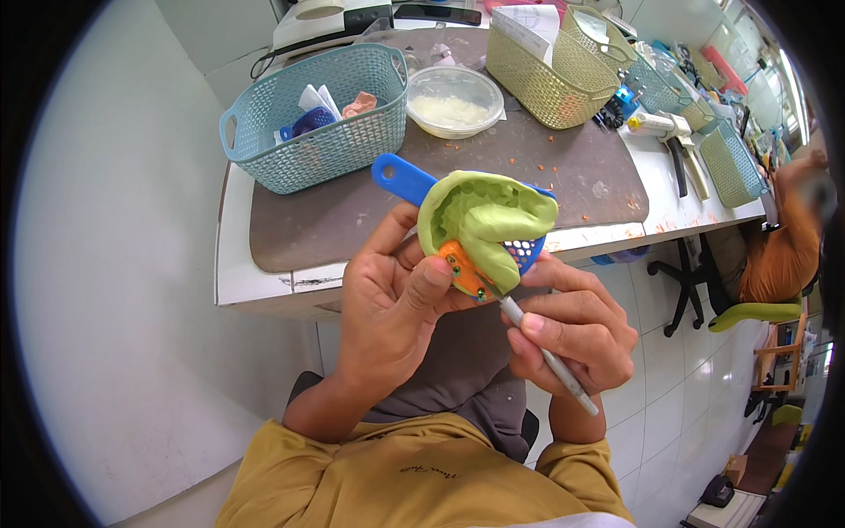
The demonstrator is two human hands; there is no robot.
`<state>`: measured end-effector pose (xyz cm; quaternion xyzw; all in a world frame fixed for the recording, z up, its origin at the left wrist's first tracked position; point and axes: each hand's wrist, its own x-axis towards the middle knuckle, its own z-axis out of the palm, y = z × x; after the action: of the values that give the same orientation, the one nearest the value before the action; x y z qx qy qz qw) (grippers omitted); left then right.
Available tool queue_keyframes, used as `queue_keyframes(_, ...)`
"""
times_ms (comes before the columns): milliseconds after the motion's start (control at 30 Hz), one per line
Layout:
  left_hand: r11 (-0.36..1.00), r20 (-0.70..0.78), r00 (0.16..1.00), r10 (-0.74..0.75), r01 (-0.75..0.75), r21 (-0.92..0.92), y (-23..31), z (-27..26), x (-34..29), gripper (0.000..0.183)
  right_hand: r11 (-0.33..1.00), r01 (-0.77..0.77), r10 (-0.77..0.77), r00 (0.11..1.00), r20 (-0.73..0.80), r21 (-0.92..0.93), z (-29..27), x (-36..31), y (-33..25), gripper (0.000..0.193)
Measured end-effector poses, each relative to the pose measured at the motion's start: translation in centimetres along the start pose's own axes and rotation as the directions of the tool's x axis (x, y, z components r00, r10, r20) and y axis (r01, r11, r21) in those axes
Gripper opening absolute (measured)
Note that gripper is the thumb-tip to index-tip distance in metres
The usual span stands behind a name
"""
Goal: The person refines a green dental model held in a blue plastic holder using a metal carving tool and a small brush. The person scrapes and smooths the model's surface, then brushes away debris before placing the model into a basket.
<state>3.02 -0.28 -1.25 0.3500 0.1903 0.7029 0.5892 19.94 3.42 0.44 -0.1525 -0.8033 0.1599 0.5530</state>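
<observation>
brown mat [308, 224], hands [383, 295] holding green dental impression [502, 220], grey tool [568, 374]

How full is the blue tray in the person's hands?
Partly full: green putty and an orange patch cover much of the blue tray, but its bare, holed surface shows in one gap.

1 line of dark script [429, 472] on mustard shirt [352, 484]. white paper [533, 28] in olive basket [547, 88]: marks too small to read.
</observation>
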Motion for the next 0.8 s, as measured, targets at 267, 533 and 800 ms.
queue_keyframes(267, 0.998, -0.031, 0.999, 0.043, -0.041, 0.057, 0.13, 0.0, -0.15, 0.055, 1.0, -0.003, 0.004, 1.0, 0.021, -0.031, 0.06, 0.33, -0.09, 0.028)
queue_keyframes(533, 0.988, -0.046, 0.991, 0.123, -0.118, 0.096, -0.02, -0.12, -0.27, 0.053, 0.998, -0.006, 0.008, 0.999, 0.049, -0.056, 0.14, 0.68, -0.22, 0.028)
queue_keyframes(800, 0.986, -0.043, 0.99, 0.137, -0.132, 0.104, 0.31, -0.53, 0.0, 0.057, 1.0, -0.022, 0.023, 0.998, 0.06, -0.016, 0.23, 0.96, -0.15, 0.026)
